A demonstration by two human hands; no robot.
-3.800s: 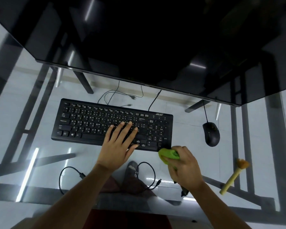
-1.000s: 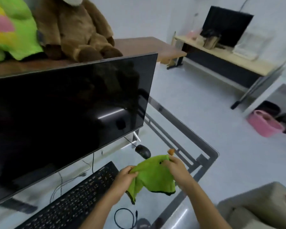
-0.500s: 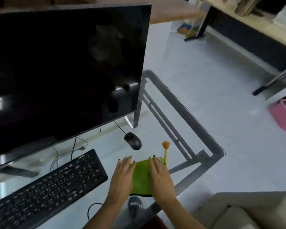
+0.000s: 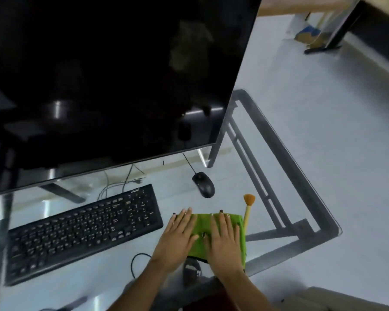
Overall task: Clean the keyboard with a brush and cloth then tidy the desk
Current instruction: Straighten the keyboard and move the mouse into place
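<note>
Both hands, left point(image 4: 177, 237) and right point(image 4: 225, 240), press flat, fingers spread, on the green cloth point(image 4: 201, 230); the brush point(image 4: 248, 209) lies lengthwise just right of the cloth, nearer the right.

desk surroundings, non-task bits only

big dark monitor point(image 4: 103, 81) fills upper left, screen off w/ faint reflections; stands on a glass desk point(image 4: 305, 198) w/ grey metal frame. black wired mouse point(image 4: 203, 184) sits near monitor's lower right corner, its cable running up behind the screen. thin cables point(image 4: 121, 182) lie under the monitor edge. a black looped cord point(image 4: 136, 261) shows thru the glass near the front edge. pale floor point(image 4: 323, 108) to the right; another table's dark leg point(image 4: 332, 32) at top right, blurry.
</note>
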